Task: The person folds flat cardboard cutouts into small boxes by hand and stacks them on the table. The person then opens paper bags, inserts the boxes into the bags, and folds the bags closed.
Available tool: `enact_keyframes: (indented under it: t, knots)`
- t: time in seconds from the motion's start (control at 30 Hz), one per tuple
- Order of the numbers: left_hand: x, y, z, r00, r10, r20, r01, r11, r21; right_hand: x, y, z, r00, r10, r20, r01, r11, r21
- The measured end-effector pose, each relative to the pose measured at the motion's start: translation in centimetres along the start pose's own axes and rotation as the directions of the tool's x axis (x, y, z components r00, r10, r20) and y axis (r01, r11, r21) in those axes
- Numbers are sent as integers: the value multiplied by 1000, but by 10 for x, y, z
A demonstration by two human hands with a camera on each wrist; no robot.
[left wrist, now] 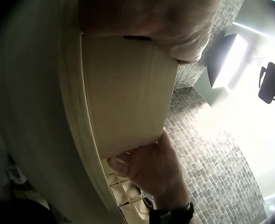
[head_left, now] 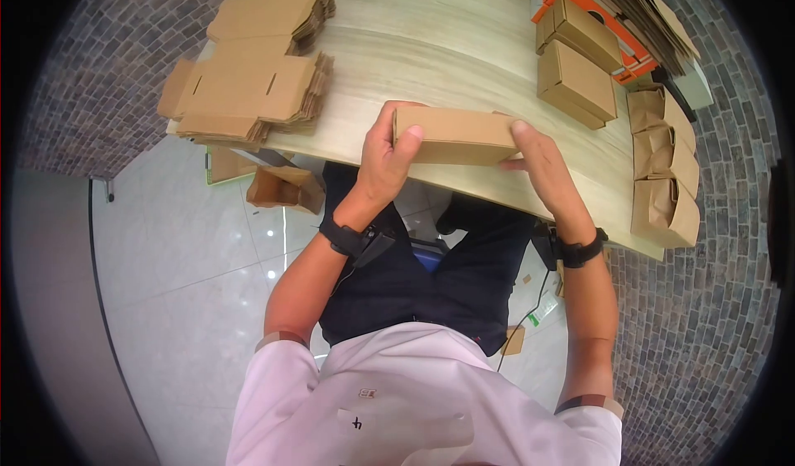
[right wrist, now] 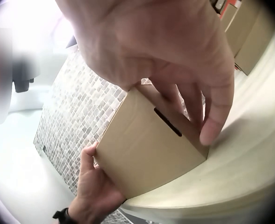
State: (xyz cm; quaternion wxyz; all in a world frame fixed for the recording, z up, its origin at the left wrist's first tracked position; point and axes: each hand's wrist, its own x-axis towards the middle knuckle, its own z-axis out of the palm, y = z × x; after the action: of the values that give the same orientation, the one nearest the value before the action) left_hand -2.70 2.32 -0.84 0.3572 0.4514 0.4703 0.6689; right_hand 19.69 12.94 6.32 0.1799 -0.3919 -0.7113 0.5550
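Observation:
Between my two hands stands a closed brown cardboard box point(head_left: 455, 128), at the near edge of the table. My left hand point(head_left: 386, 158) grips its left end, with the thumb over the top edge and the other fingers mostly hidden behind. On the right end, my right hand point(head_left: 542, 168) holds the box with the thumb at the top corner. The right wrist view shows the right hand's fingers point(right wrist: 214, 122) bent down along the end panel, which has a dark slot point(right wrist: 167, 122). In the left wrist view, the box's broad front panel point(left wrist: 128, 93) faces me.
Flat cardboard blanks point(head_left: 240, 93) lie stacked at the table's left. Two closed boxes point(head_left: 575, 81) sit at the right, beside an orange box point(head_left: 633, 52) and more flat cardboard point(head_left: 646, 6). Several brown paper bags point(head_left: 662, 164) line the right edge. An open bag point(head_left: 286, 188) stands below the table's left.

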Motion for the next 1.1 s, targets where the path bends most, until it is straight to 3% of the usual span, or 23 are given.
enact_keyframes:
  t: [0.13, 0.2, 0.3, 0.37, 0.4, 0.43, 0.5, 0.53, 0.57, 0.63, 0.77, 0.83, 0.9, 0.93, 0.97, 1.03, 1.1]
  knots:
    - [-4, 2, -3, 987, 147, 58, -153, 981, 122, -12, -9, 0, 1000, -24, -10, 24, 1000, 18]
    - [-12, 0, -2, 979, 189, 75, -200, 965, 169, -13, -7, -7, 989, -121, 80, 128, 988, -90]
    - [-23, 0, 3, 957, 267, 115, -289, 909, 300, -6, -6, -13, 973, -221, 70, 226, 972, -70]
    - [-27, -6, 10, 889, 409, 205, -455, 748, 483, 3, 0, -18, 977, -203, 60, 203, 979, 3]
    - [-28, -8, 13, 867, 437, 239, -494, 697, 520, 7, 6, -19, 950, -305, 62, 308, 951, -32]
    - [-29, -6, 18, 864, 440, 244, -500, 695, 517, 11, 10, -20, 912, -403, 69, 408, 911, -68]
    - [-35, -1, 26, 862, 385, 329, -498, 528, 688, 18, 17, -21, 905, -424, 29, 422, 889, -176]
    - [-37, 4, 32, 886, 342, 313, -459, 549, 699, 19, 21, -20, 895, -445, -4, 427, 860, -281]
    - [-38, 3, 34, 884, 341, 320, -464, 549, 695, 19, 26, -19, 896, -444, -11, 424, 861, -281]
    - [-38, 0, 36, 885, 301, 356, -464, 508, 726, 18, 36, -16, 875, -476, -85, 352, 747, -564]
    - [-43, 1, 42, 890, 286, 354, -455, 543, 706, 7, 43, -6, 898, -363, -249, 225, 864, -450]
    - [-46, 0, 48, 933, 175, 313, -333, 749, 573, -2, 43, -6, 905, -379, -195, 218, 805, -552]
    - [-43, 4, 49, 912, 219, 346, -393, 707, 589, -19, 21, 9, 908, -368, -202, 153, 737, -658]
    - [-43, 5, 49, 925, 181, 334, -346, 765, 544, -25, 13, 16, 910, -360, -206, 87, 653, -753]
    - [-42, 7, 49, 935, 140, 326, -295, 817, 496, -27, 14, 20, 910, -358, -212, 82, 654, -752]
    - [-35, 19, 45, 927, 162, 338, -338, 753, 565, -29, 16, 25, 910, -373, -180, 64, 558, -828]
    - [-23, 30, 40, 915, 189, 355, -384, 679, 626, -27, 17, 29, 906, -372, -203, 55, 577, -815]
